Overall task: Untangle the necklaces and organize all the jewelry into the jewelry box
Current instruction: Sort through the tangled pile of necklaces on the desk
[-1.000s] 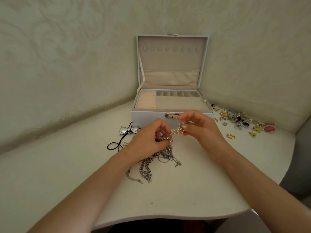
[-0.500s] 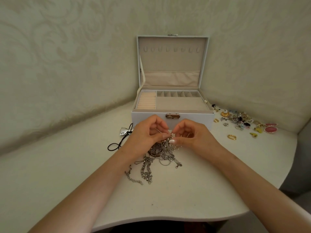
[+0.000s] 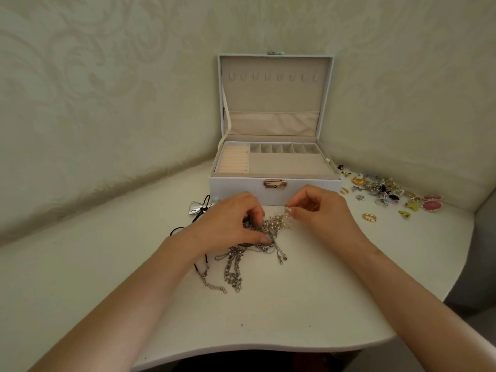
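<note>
Two grips meet over the tangle (image 3: 234, 269) of silver necklaces, which lies on the table (image 3: 268, 323) just in front of the box (image 3: 241, 189). The left grip (image 3: 228, 222) sits on top of the tangle, its fingers curled down into the chains and its thumb lying along the near edge of the knot, holding it. Loose chain ends trail out from under this grip toward the person.

The right grip (image 3: 319, 210) is just to the right of the left one. Its thumb and forefinger pinch a pearl strand (image 3: 279, 220), and its other fingers are curled in. The strand runs down and left from the fingertips into the tangle, right beside the left grip's fingers.

Behind both grips, the box stands open with its lid upright. Its tray shows ring rolls at the left, a row of small cells at the back and one wide flat compartment.

A black cord with a silver pendant (image 3: 194, 209) lies by the box's front left corner, partly hidden by the left grip. A pile (image 3: 383, 190) of small jewelry spreads to the right of the box, apart from the grips. A gold link (image 3: 369, 217) lies between that pile and the right grip.
</note>
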Tool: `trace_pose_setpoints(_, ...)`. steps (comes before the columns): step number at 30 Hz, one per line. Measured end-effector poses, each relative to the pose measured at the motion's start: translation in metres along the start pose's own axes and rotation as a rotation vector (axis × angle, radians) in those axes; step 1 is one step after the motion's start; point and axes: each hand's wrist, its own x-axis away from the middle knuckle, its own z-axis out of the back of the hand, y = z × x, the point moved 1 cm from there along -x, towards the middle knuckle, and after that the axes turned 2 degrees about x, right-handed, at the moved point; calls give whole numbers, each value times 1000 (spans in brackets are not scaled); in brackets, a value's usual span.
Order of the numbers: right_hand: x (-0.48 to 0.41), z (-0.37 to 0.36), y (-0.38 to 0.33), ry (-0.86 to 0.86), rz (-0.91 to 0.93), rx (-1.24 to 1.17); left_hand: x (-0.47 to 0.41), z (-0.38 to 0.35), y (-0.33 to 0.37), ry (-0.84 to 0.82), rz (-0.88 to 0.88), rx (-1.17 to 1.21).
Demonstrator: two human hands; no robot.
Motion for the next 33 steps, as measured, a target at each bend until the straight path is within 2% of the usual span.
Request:
trace_pose_setpoints(3,1,-2,-1,-24,137,154,-5,11,3,-131,-14,-133)
trace_pose_setpoints(5,2,-6,-3,-130,191,195,-4,16,1,-200,-11,-171)
trace_pose_setpoints(9,5,-13,-2,-321,290,384,8,22,-5,-198,-6,-243)
trace_pose_setpoints(12,6,-10,-5,-360,296,393,15,26,-8,-203,-25,-283)
trace_pose_setpoints(18,6,-10,-9,-427,331,375,26,26,-12,-291,-54,-185)
trace_pose_setpoints(20,5,-9,-7,-329,339,293,28,27,-13,-224,-66,-157)
trace_pose_setpoints(22,1,-6,-8,-231,344,196,28,26,-13,-32,-121,-156)
trace_pose_setpoints(24,-1,-8,-11,-256,352,150,25,21,-11,77,-180,-135)
trace_pose_setpoints(29,-1,-21,-12,-417,489,430,27,17,-19,-128,-171,-187)
trace_pose_setpoints(33,-2,-11,-20,-518,493,587,35,28,-19,-235,-144,-156)
